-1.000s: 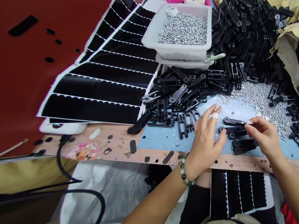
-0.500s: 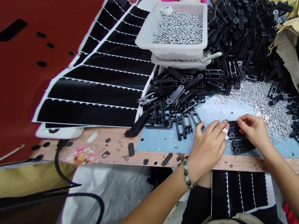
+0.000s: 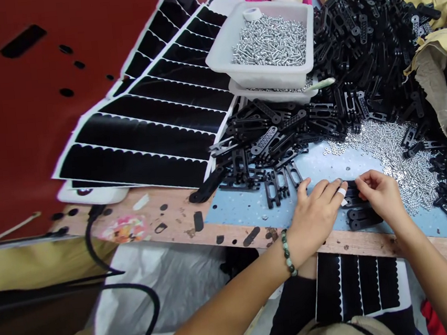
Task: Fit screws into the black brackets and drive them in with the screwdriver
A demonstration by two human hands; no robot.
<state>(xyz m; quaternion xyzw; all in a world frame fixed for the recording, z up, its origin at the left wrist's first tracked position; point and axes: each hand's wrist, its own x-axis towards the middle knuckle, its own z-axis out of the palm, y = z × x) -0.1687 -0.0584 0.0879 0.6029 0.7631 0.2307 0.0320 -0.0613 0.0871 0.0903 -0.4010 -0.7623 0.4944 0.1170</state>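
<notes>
Several black plastic link parts (image 3: 365,218) lie side by side on the blue mat (image 3: 328,163) between my hands. My left hand (image 3: 319,210) rests palm down with its fingers stretched out, the fingertips on the left end of the upper part. White tape is wrapped round one of its fingers, and a bead bracelet circles the wrist. From the other side, my right hand (image 3: 382,197) has thumb and forefinger pinched together at the upper part's right end. Whatever is between those fingertips is too small to make out.
Beyond my hands lie loose metal hardware (image 3: 409,170) and a big heap of black parts (image 3: 364,33). A white bin of screws (image 3: 273,47) stands at the back. Black sticker sheets (image 3: 140,128) spread leftward; another sticker sheet (image 3: 357,283) lies on my lap.
My left hand and wrist have shifted slightly right, its fingertips still on the upper part. My right hand keeps its pinch almost in place. The view has moved a little.
</notes>
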